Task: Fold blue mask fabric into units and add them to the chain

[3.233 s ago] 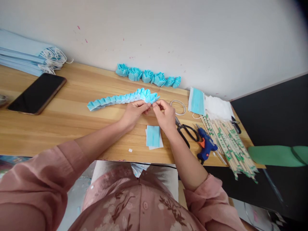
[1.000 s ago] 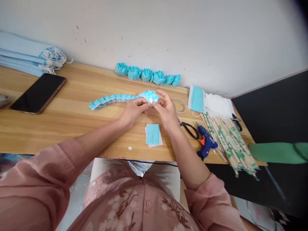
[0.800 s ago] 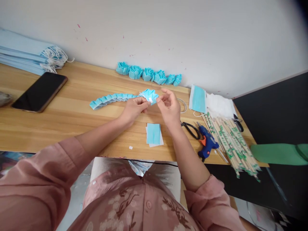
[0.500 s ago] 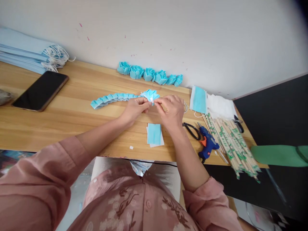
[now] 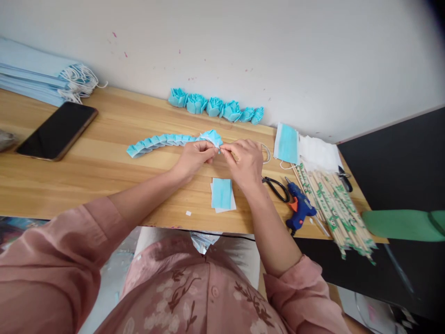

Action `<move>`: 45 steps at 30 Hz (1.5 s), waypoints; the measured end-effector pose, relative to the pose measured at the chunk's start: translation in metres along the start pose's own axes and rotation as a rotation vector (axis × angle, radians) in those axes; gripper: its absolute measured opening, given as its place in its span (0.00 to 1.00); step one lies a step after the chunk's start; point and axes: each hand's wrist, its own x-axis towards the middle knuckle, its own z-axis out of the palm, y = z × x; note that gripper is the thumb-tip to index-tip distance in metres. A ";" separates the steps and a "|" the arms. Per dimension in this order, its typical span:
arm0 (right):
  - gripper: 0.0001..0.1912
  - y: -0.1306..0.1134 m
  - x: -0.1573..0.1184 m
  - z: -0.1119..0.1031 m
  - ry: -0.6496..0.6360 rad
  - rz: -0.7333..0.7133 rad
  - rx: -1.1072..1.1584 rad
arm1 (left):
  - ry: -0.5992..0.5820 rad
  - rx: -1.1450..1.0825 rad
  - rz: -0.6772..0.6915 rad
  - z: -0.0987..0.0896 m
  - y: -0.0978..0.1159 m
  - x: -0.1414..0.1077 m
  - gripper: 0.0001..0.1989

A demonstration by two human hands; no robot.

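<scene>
My left hand [image 5: 197, 157] pinches the lower edge of a folded light-blue piece [image 5: 211, 136] at the middle of the wooden table. Against it my right hand [image 5: 244, 160] is closed too, its thumb and finger pinching the same piece, with the fingertips of both hands almost touching. A curved strip of pleated blue petals [image 5: 160, 140] reaches left from behind my left hand. Nearer to me lie stacked blue and white squares [image 5: 222, 195] and a tiny white scrap [image 5: 188, 213].
Several blue fabric flowers [image 5: 215, 107] line the wall. At left are a phone [image 5: 58, 131] and stacked masks [image 5: 31, 72]. At right are a mask [image 5: 287, 144], black-handled scissors [image 5: 278, 189], a blue glue gun [image 5: 299, 206], wrapped sticks [image 5: 335, 208] and a green bottle [image 5: 399, 225].
The folded blue piece has tilted and shifted slightly left between my fingers, and the petal strip has slid a little left. My hands stay close together, both still pinching.
</scene>
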 end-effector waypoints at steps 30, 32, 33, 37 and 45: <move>0.14 0.000 0.001 -0.001 -0.056 0.020 0.090 | -0.004 0.024 0.022 0.000 -0.001 0.000 0.11; 0.14 0.000 0.001 -0.002 -0.060 0.023 0.100 | -0.007 0.031 0.023 0.000 -0.001 0.000 0.12; 0.15 0.000 0.000 -0.002 -0.060 0.023 0.102 | -0.009 0.034 0.024 0.000 -0.001 0.000 0.12; 0.14 0.000 0.001 -0.001 -0.057 0.014 0.108 | -0.015 0.043 0.022 0.000 0.000 0.000 0.11; 0.13 -0.001 0.001 -0.001 -0.055 0.019 0.101 | -0.027 0.059 0.014 0.000 0.000 0.000 0.11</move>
